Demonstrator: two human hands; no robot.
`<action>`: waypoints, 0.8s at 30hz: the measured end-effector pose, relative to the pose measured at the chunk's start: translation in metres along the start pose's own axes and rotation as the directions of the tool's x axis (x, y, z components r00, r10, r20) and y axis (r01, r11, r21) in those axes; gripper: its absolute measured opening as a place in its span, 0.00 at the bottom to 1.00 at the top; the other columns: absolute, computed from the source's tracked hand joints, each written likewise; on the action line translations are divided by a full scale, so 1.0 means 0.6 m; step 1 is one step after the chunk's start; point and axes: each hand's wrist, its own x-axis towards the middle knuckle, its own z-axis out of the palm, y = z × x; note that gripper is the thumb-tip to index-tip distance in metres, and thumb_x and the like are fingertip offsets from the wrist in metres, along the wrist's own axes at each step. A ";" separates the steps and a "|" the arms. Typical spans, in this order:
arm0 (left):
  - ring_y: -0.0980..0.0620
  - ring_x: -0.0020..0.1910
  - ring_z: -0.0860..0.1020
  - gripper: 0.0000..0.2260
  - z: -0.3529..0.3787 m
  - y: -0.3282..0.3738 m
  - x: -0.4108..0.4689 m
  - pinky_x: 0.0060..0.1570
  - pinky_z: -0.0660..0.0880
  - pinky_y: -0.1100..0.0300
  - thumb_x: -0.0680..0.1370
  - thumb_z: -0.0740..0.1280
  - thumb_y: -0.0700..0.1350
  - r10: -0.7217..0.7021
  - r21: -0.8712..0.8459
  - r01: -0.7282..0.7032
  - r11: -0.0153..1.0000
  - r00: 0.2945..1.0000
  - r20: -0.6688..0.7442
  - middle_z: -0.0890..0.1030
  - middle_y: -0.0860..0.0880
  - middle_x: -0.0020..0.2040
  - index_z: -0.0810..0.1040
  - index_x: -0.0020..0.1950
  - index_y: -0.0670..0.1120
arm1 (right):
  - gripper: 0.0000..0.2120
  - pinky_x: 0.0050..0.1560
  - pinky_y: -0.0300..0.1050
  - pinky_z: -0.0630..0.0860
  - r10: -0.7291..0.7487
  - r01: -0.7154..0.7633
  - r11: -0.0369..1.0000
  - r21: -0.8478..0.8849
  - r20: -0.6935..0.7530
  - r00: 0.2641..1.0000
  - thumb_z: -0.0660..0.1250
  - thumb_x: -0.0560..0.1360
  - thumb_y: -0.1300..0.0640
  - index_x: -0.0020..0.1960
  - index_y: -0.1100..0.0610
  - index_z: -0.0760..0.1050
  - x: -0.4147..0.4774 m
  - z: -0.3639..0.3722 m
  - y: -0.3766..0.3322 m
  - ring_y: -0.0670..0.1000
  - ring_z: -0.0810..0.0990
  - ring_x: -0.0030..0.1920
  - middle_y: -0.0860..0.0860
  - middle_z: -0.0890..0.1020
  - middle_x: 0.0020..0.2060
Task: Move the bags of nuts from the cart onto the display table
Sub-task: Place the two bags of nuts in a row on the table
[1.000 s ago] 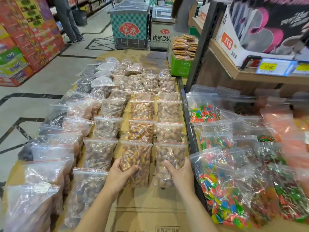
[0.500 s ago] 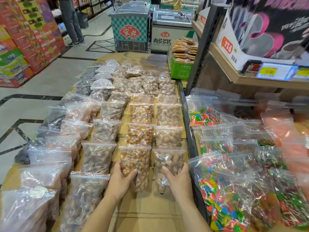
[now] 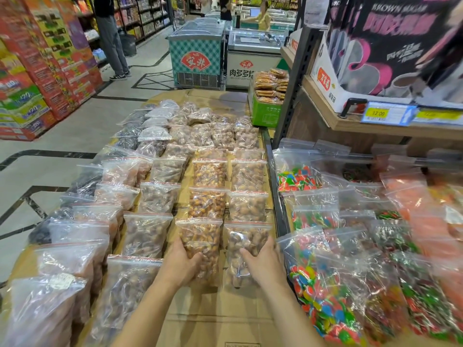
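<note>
Rows of clear zip bags of nuts cover the cardboard-topped display table [image 3: 220, 319]. My left hand [image 3: 179, 265] grips the lower left side of a bag of orange-brown nuts [image 3: 201, 240] at the near end of its column. My right hand [image 3: 265, 262] holds the lower right side of a bag of pale brown nuts [image 3: 244, 242] beside it. Both bags lie flat on the cardboard. No cart is in view.
Bags of coloured candy [image 3: 323, 294] fill the lower shelf on the right, behind a black metal rail [image 3: 274, 196]. A wooden shelf [image 3: 350, 123] with boxes overhangs them. A green crate of biscuits [image 3: 268, 106], freezers [image 3: 198, 56] and a person [image 3: 110, 38] stand beyond.
Both hands have stayed on the same two bags, which sit about where they were. The camera has tilted up, so more of the aisle and freezers shows.
</note>
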 end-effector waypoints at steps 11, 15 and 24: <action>0.42 0.69 0.76 0.28 -0.042 0.083 -0.073 0.69 0.75 0.43 0.81 0.67 0.59 0.193 0.487 -0.207 0.849 0.978 0.080 0.76 0.45 0.72 0.69 0.76 0.47 | 0.31 0.75 0.57 0.66 -0.113 0.099 0.911 -0.401 -0.011 0.993 0.65 0.83 0.41 0.81 0.55 0.65 -0.075 -0.073 -0.027 0.60 0.69 0.75 0.56 0.73 0.74; 0.41 0.75 0.70 0.28 -0.044 0.095 -0.086 0.72 0.70 0.45 0.81 0.64 0.58 0.254 0.576 -0.301 0.760 0.953 0.162 0.72 0.43 0.76 0.67 0.78 0.47 | 0.28 0.74 0.58 0.65 -0.099 0.060 0.893 -0.446 -0.065 0.993 0.64 0.83 0.42 0.78 0.54 0.70 -0.118 -0.080 -0.023 0.61 0.70 0.74 0.56 0.75 0.73; 0.39 0.77 0.68 0.28 -0.048 0.114 -0.159 0.78 0.63 0.42 0.83 0.61 0.59 0.379 0.637 -0.535 0.555 0.844 0.379 0.71 0.42 0.78 0.67 0.78 0.45 | 0.36 0.83 0.64 0.55 0.106 -0.161 0.874 -0.458 -0.143 0.984 0.61 0.83 0.34 0.82 0.56 0.65 -0.232 -0.086 0.012 0.62 0.58 0.84 0.58 0.63 0.83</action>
